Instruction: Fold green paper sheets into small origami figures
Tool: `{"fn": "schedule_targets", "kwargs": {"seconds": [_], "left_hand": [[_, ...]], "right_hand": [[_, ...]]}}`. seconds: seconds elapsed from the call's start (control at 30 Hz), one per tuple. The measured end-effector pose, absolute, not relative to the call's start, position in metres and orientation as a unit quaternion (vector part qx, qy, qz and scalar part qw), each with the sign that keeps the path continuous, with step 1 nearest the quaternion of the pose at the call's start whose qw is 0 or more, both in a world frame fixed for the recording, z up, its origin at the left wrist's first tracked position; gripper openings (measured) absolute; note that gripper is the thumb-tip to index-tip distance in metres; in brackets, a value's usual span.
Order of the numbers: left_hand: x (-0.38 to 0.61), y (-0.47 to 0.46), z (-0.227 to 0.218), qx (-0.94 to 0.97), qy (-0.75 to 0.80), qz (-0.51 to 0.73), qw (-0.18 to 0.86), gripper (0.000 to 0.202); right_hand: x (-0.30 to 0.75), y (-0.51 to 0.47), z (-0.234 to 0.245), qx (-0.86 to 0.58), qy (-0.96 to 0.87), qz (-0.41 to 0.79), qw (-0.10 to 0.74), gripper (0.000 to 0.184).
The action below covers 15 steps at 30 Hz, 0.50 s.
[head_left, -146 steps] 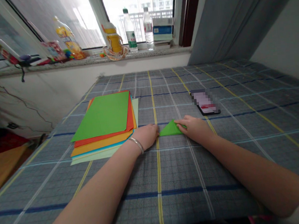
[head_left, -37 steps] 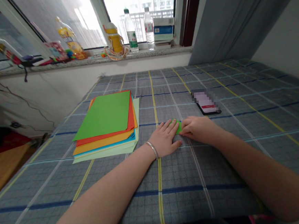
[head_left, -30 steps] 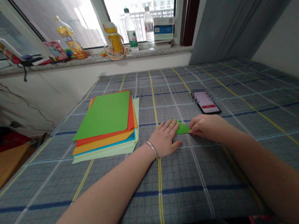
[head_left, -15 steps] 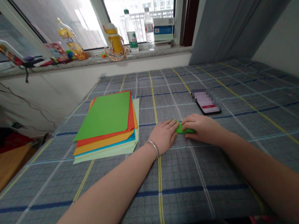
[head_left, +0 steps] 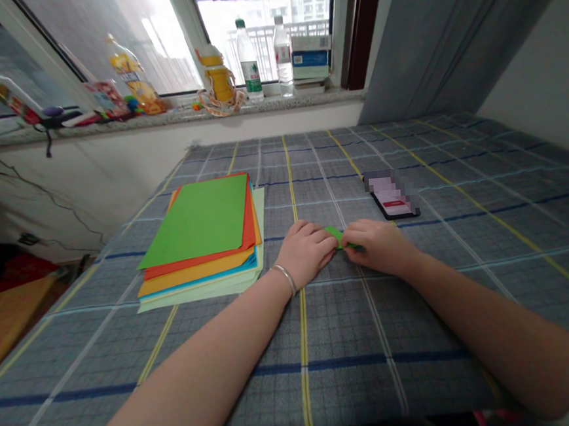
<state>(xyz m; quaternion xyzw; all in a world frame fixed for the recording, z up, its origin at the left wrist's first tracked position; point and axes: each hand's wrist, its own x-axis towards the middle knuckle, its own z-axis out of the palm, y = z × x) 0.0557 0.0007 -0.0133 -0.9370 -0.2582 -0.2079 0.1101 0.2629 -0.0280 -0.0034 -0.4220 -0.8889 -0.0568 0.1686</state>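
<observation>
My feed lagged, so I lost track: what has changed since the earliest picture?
The left hand has moved right, from the left tip of the folded green paper toward the right hand, so less paper shows between them. Both hands remain at it. The paper stack and phone stayed put.

Hands close, fingers facing across the grip.
Left hand [head_left: 305,247] left of grip, back up, fingers together, bent, tips partly hidden; right hand [head_left: 378,245] right of it, fingers curled, pinching. Left forearm [head_left: 198,364], right forearm [head_left: 490,321] angle in from nearer side.
</observation>
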Motion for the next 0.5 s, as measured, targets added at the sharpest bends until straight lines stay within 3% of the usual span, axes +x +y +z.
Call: {"fn": "schedule_targets", "kwargs": {"seconds": [0.23,0.5], "left_hand": [[0.056,-0.008,-0.008,-0.910,-0.268,-0.284,0.143,0.018],[0.053,-0.012,0.000,-0.905,-0.270,-0.287,0.162,0.016]], "right_hand": [[0.254,-0.031,-0.005,-0.414,-0.863,-0.013,0.288,0.001],[0.257,-0.029,-0.002,-0.369,-0.867,0.001,0.333,0.005]]}}
